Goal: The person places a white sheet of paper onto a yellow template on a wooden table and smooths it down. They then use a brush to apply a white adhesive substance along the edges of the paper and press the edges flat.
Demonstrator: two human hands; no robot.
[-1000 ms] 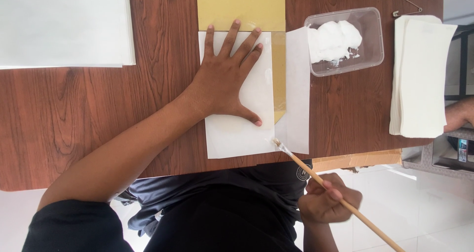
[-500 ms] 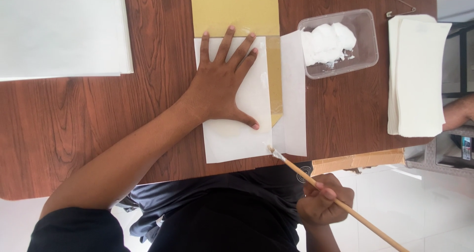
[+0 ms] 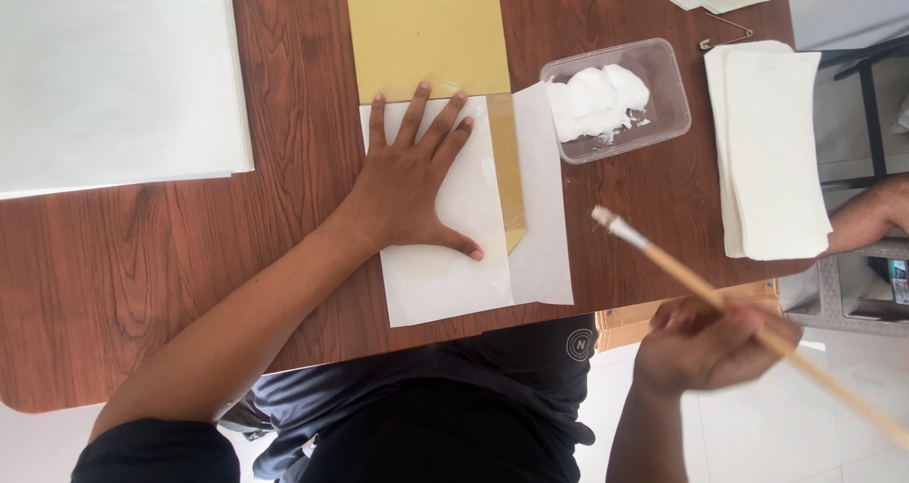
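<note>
Head view: the left hand [image 3: 409,194] lies flat, fingers spread, pinning a white sheet [image 3: 445,256] on the desk [image 3: 142,256] over a yellow sheet [image 3: 426,33]. The sheet looks glossy, seemingly already pasted. The right hand's [image 3: 710,346] fingers grip a brush [image 3: 748,322] raised beside a clear tub [image 3: 663,95] holding white paste [image 3: 597,99].

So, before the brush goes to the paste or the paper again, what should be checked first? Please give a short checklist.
1. White sheet held flat by left hand: ok.
2. Brush secure in right hand, bristles up off the table: ok.
3. Paste tub open, white paste inside: ok.
4. Enough paste on the bristles: cannot tell.
5. Yellow strip lined up under the sheet: cannot tell.
6. Stack of white sheets apart from the tub: ok.
</note>
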